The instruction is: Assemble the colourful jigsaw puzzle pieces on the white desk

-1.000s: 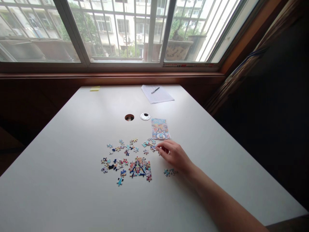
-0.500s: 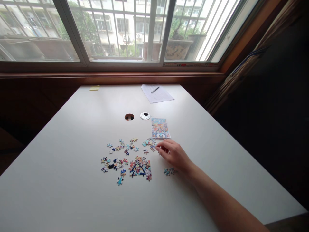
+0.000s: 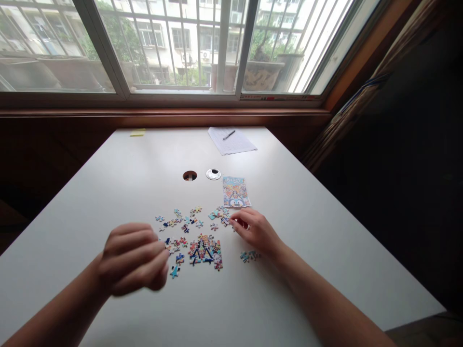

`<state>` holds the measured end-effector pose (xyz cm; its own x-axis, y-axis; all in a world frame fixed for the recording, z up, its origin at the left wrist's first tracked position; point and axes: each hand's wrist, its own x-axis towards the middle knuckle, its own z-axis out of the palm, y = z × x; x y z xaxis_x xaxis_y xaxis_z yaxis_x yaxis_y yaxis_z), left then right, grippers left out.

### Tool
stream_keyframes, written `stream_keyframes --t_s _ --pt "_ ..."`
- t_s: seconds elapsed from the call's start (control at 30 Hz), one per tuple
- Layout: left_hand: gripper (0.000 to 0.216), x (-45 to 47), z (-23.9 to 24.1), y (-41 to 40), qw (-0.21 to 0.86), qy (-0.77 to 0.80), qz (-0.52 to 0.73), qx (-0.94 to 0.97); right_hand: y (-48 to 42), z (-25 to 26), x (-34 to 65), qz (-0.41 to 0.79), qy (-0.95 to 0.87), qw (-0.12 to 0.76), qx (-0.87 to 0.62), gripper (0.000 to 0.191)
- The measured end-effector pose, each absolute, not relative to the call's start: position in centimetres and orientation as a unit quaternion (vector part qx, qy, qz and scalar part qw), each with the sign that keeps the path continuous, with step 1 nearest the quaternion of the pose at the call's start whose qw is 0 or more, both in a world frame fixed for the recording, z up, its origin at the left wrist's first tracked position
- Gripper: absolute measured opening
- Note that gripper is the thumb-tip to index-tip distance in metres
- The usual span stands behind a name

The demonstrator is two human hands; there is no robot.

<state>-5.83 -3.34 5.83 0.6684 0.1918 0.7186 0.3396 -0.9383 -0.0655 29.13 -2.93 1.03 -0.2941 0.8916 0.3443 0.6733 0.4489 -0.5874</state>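
Observation:
My right hand [image 3: 255, 230] rests on the white table [image 3: 108, 183], its fingertips pinched at a cluster of loose jigsaw pieces [image 3: 220, 215]. My left hand [image 3: 132, 258] hovers above the table at the lower left, fingers curled loosely and blurred, covering some loose pieces [image 3: 175, 222]. A partly joined puzzle section [image 3: 205, 249] lies between the hands. A small group of pieces [image 3: 248, 256] sits by my right wrist. The colourful reference picture [image 3: 235, 191] lies just beyond the right hand.
A round cable hole [image 3: 190, 176] and its loose cap [image 3: 213, 174] lie mid-table. Paper with a pen [image 3: 231, 140] and a yellow sticky note [image 3: 138, 132] sit at the far edge, under a barred window. A curtain [image 3: 347, 111] hangs at right.
My left hand has come into view from the lower left and now hovers over the loose pieces. The right hand stays at the same cluster; the view has shifted slightly.

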Motion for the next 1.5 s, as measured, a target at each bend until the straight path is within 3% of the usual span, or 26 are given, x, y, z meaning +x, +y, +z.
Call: stream_keyframes --t_s 0.03,0.23,0.43,0.57,0.67,1.5 --pt "0.005 -5.9 5.5 -2.0 0.132 -0.094 -0.393 -0.905 -2.9 1.1 29.1 0.166 -0.788 0.325 -0.496 0.011" --pt "0.019 -8.8 1.7 3.1 0.096 -0.24 -0.29 -0.922 -2.9 1.0 29.3 0.166 -0.786 0.326 -0.498 0.011" --pt "0.014 -9.5 0.9 3.0 0.03 -0.268 -0.295 -0.917 -2.7 1.1 29.7 0.164 -0.778 0.333 -0.507 0.011" --pt "0.03 -9.4 0.6 3.2 0.007 -0.291 -0.324 -0.9 -2.6 1.3 30.0 0.16 -0.774 0.335 -0.513 0.01" --pt "0.005 -9.8 0.5 3.4 0.009 -0.314 -0.336 -0.888 -2.5 1.6 30.2 0.154 -0.773 0.334 -0.517 0.012" --pt "0.018 -10.2 -0.7 4.6 -0.019 -0.371 -0.324 -0.87 1.2 3.5 35.4 0.122 -0.787 0.303 -0.523 0.021"
